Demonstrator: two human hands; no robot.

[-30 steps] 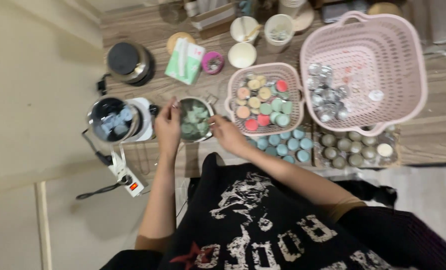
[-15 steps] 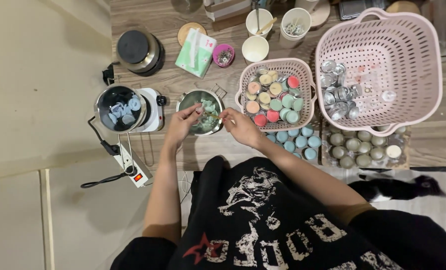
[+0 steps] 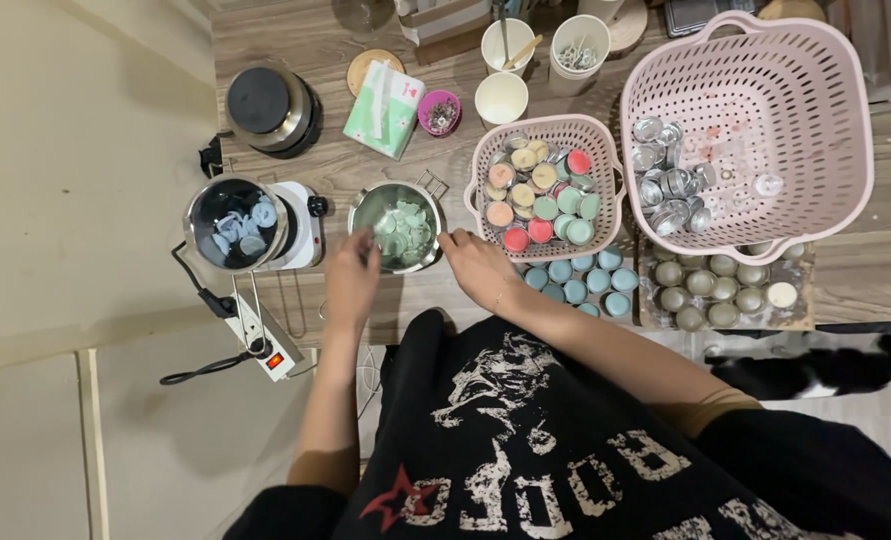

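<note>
- My left hand (image 3: 351,278) sits at the 8 o'clock rim of the small steel pot (image 3: 398,226), fingers curled loosely against the rim. I can't tell if they pinch a wax piece or just rest there.
- My right hand (image 3: 478,268) is at the pot's 4 o'clock side, fingertips touching the rim, palm down. Looks like it only steadies the pot, no clenched grasp, but I can't tell for sure.
- To do this well, my judgement: keep the right hand bracing the rim so the pot doesn't slide, work the left fingers lightly, and stay off the pot's wire handle at 1 o'clock.
- Watch the hot plate (image 3: 296,225) just beside at 9 o'clock, with a second pot (image 3: 236,222) of pale blue wax pieces on it; keep the left wrist away from it.
- The pot is round, shiny metal, shallow, about half full of pale green wax discs (image 3: 406,228) lying loose and overlapping.
- It stands on the wooden table (image 3: 296,30), between the hot plate and the small pink basket (image 3: 491,150) of coloured tins at 3 o'clock.
- Teal tins (image 3: 586,282) sit at 4 o'clock, near my right wrist.
- The big pink basket (image 3: 846,120) with empty metal cups is well apart at 2 o'clock.
</note>
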